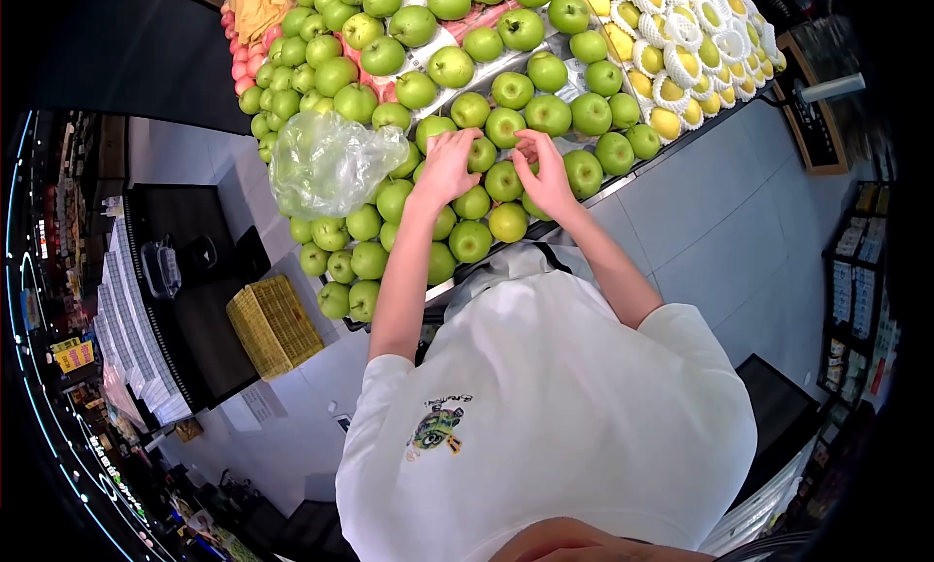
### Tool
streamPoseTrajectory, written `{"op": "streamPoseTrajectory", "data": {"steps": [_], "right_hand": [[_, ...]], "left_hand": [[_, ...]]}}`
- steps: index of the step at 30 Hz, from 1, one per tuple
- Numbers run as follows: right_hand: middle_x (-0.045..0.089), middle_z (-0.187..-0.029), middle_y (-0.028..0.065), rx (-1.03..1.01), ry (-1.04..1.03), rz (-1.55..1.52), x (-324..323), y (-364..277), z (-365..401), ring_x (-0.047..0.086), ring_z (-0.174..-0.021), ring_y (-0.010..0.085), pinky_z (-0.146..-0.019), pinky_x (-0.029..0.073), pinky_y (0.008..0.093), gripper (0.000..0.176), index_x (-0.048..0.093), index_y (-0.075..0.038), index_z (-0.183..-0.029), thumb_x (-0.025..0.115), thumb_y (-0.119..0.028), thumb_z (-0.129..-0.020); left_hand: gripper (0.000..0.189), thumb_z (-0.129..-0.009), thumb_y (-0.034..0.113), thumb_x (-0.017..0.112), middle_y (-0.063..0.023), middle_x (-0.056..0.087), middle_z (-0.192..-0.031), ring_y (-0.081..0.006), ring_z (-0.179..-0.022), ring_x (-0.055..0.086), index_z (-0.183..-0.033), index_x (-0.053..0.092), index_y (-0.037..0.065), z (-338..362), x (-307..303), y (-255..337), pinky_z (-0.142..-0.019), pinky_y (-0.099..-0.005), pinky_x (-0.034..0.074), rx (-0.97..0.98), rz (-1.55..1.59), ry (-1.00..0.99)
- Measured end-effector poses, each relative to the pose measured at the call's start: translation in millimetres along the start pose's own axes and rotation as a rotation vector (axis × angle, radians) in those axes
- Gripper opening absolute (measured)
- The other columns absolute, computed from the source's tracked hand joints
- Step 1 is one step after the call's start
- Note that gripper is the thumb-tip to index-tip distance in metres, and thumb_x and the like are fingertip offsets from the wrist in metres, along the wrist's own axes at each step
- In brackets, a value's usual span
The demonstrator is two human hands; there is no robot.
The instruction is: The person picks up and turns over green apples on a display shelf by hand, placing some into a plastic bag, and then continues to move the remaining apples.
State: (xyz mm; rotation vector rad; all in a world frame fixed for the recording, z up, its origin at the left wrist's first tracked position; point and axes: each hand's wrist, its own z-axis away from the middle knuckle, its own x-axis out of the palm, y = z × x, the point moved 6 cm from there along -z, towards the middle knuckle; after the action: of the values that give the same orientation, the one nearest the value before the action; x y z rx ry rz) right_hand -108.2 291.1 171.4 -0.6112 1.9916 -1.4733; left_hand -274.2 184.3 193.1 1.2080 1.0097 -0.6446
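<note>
Green apples (470, 241) lie in rows on a display stand in front of me. My left hand (449, 171) curves around one green apple (481, 154), its fingers over the far side and the thumb at the near side. Just to the right, my right hand (545, 181) hovers at the apples with bent fingers and the thumb apart, and nothing shows in it. Close to its thumb sits another green apple (503, 181). A clear plastic bag (331, 163) rests crumpled on the apples left of my left hand.
Yellow fruit in white foam nets (683, 66) fills the right part of the stand. Pink-red fruit (240, 71) and a yellow-orange cloth (263, 7) are at the far left. A wicker basket (274, 326) stands at the left. Stocked shelves (856, 270) line the right side.
</note>
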Motion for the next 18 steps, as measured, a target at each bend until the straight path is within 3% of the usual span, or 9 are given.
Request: {"op": "streamPoseTrajectory", "data": {"steps": [6,9,11,16,18], "right_hand": [[0.063,-0.112,0.0094,0.003,-0.020,-0.003,4,4,-2,0.064,-0.096,0.0192,-0.085,0.054,0.0331,0.038,0.061,-0.006,-0.135,0.067,0.000,-0.099],[0.065,-0.112,0.0076,-0.007,-0.032,0.065,2,4,-3,0.064,-0.097,0.0154,-0.085,0.053,0.0305,0.040,0.059,-0.005,-0.138,0.068,-0.001,-0.099],[0.065,-0.112,0.0079,-0.007,-0.023,0.050,1,5,-4,0.064,-0.096,0.0156,-0.085,0.053,0.0307,0.041,0.059,-0.005,-0.138,0.068,0.000,-0.098],[0.065,-0.113,0.0080,-0.015,-0.050,0.033,9,5,-8,0.064,-0.096,0.0153,-0.085,0.053,0.0303,0.041,0.059,-0.004,-0.138,0.068,0.001,-0.098],[0.065,-0.113,0.0080,-0.020,-0.059,0.037,11,3,-9,0.064,-0.096,0.0151,-0.085,0.053,0.0302,0.041,0.059,-0.004,-0.138,0.068,0.001,-0.098]], "left_hand": [[0.073,-0.075,0.013,0.089,-0.0140,0.066,-0.139,-0.0334,-0.135,0.057,-0.142,0.061,0.009,13,-8,5,-0.118,-0.0464,0.037,0.128,0.084,0.133],[0.067,-0.082,0.012,0.085,-0.0168,0.064,-0.139,-0.0356,-0.134,0.057,-0.143,0.060,0.007,20,-20,4,-0.116,-0.0467,0.040,0.078,0.160,0.243],[0.060,-0.084,0.009,0.081,-0.0187,0.063,-0.134,-0.0374,-0.129,0.057,-0.139,0.059,0.002,22,-21,-29,-0.112,-0.0478,0.046,-0.120,0.097,0.463],[0.062,-0.085,0.009,0.079,-0.0255,0.061,-0.131,-0.0443,-0.124,0.058,-0.140,0.054,-0.004,5,-28,-41,-0.112,-0.0501,0.049,-0.289,-0.032,0.346],[0.067,-0.079,0.006,0.082,-0.0272,0.059,-0.133,-0.0465,-0.127,0.058,-0.140,0.055,-0.002,-3,-25,-42,-0.111,-0.0504,0.051,-0.404,-0.042,0.179]]}}
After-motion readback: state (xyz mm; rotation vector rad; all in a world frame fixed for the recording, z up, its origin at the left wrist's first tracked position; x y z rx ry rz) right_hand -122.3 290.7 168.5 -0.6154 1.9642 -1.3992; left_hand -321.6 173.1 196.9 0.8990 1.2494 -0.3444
